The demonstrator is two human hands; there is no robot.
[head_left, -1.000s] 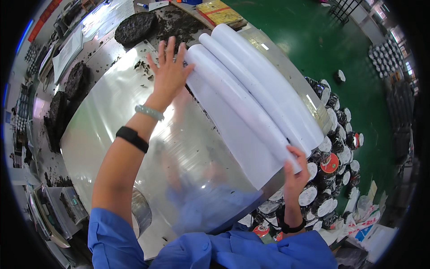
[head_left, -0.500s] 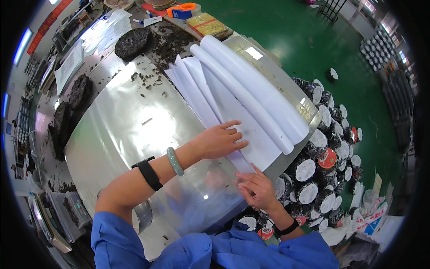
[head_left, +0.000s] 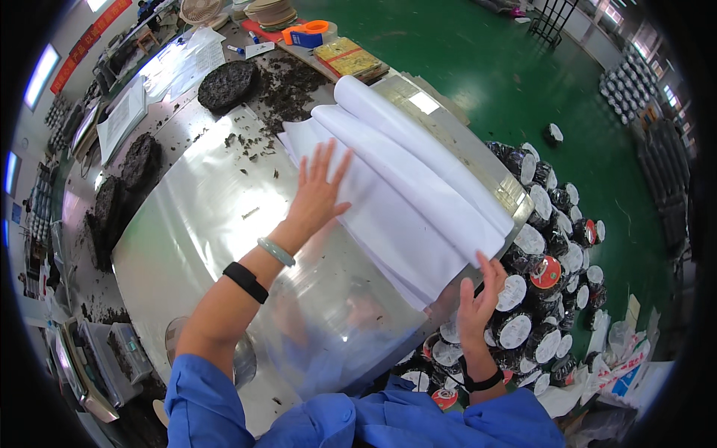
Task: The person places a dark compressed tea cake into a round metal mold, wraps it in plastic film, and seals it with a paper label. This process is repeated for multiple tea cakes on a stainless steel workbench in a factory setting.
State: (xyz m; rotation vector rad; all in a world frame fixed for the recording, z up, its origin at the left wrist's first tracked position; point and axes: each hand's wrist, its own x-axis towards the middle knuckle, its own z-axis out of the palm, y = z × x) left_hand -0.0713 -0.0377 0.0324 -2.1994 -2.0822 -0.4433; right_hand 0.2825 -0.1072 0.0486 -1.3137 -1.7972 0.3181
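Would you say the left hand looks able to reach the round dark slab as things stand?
Probably yes, with a stretch: between the left hand and the round dark slab lie only the shiny surface and dark crumbs.

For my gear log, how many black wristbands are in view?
2: one black wristband on the left forearm, another black wristband on the right wrist; long blue cloth sleeves may hide more.

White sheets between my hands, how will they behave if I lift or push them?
The white sheets will probably flop, since they lie in soft waves. They may tend to roll up, as their right side is curled. On the smooth, shiny work surface, they could slide easily if pushed.
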